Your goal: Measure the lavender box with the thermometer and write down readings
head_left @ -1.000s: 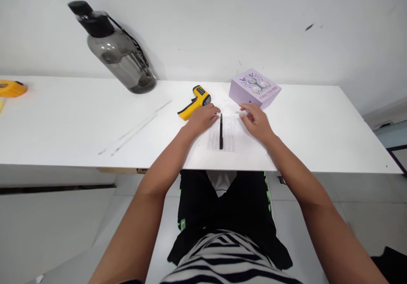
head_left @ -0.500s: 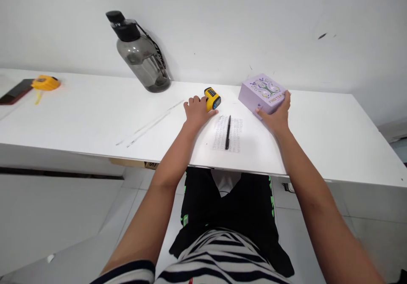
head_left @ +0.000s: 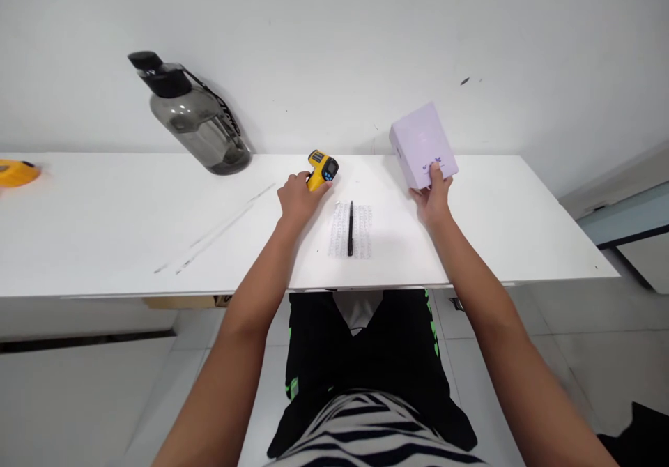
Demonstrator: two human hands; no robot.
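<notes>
My left hand [head_left: 300, 201] is closed around the handle of a yellow and black infrared thermometer [head_left: 323, 168], low over the white table, its small screen and blue buttons facing me. My right hand [head_left: 433, 199] grips a light purple tea box [head_left: 422, 145] by its near lower edge, thumb on the front face and fingers underneath. The box is tilted up, with its printed lid out of sight. Between my hands a black pen [head_left: 350, 228] lies on a patch of small writing [head_left: 363, 233], where I cannot tell paper from tabletop.
A grey translucent water bottle [head_left: 201, 122] with a black cap stands by the wall at the back left. At the far left edge sits a yellow tape measure [head_left: 17, 173], partly cut off. The white table [head_left: 527, 244] ends on the right, and dark streaks mark its surface.
My right hand has tipped the tea box up, so its printed lid no longer shows. My left hand has turned the thermometer so its screen shows. The view has shifted right.
</notes>
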